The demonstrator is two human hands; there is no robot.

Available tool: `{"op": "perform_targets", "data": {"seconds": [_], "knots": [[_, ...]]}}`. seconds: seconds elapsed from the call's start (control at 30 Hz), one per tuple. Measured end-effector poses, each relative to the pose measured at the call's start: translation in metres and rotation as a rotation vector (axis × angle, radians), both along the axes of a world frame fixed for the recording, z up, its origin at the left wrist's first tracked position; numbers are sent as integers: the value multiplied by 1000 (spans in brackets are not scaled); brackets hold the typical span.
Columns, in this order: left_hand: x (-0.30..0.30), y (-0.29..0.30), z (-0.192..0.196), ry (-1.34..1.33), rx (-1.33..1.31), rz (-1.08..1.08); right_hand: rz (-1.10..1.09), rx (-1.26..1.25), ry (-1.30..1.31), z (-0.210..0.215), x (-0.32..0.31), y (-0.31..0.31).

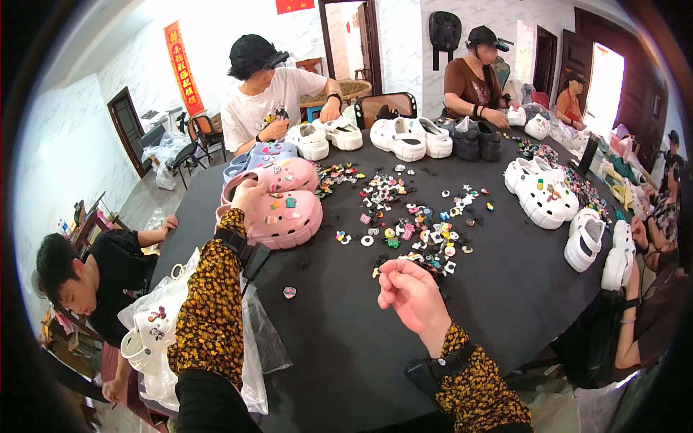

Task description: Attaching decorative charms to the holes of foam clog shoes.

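Note:
My left hand (pixel 249 196) reaches to a pair of pink clogs and is closed round the opening edge of the nearer pink clog (pixel 289 220). Colourful charms sit on the top of that clog; the farther pink clog (pixel 285 175) lies against it. Over the table's middle, my right hand (pixel 413 294) has its fingers curled and thumb drawn in. Whether a small piece is pinched there I cannot make out. Just beyond it spreads a loose heap of small shoe charms (pixel 437 238). One lone charm (pixel 289 292) lies between my forearms.
Blue clogs (pixel 263 155) and white clogs (pixel 399 138) line the far side of the black table (pixel 339 339); black clogs (pixel 476 138) stand there too. More white clogs (pixel 545 195) are at right. A plastic bag with white clogs (pixel 155 328) lies left. Several people work around the table.

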State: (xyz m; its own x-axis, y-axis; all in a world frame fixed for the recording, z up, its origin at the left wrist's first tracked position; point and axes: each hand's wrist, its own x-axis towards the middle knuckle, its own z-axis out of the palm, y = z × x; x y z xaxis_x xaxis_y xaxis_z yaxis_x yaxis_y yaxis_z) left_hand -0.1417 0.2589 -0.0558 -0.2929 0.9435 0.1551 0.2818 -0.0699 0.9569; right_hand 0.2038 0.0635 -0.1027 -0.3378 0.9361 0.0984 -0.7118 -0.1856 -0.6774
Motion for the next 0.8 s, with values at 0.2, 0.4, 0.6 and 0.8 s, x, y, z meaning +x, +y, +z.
{"op": "perform_targets", "data": {"seconds": [0.2,0.4,0.6,0.8], "knots": [[33,-39,21,45,132,-56,-94,131,-65,9,4,-5],[100,-131,42,-320,-92,-248,-240,284,-62,13,13,-8],[148,-189,26,-462,-230,-338,-386,338,-102,11,24,0],[159,-217,-15,-309,-110,-312,-342,479,-349,15,18,0]]}}
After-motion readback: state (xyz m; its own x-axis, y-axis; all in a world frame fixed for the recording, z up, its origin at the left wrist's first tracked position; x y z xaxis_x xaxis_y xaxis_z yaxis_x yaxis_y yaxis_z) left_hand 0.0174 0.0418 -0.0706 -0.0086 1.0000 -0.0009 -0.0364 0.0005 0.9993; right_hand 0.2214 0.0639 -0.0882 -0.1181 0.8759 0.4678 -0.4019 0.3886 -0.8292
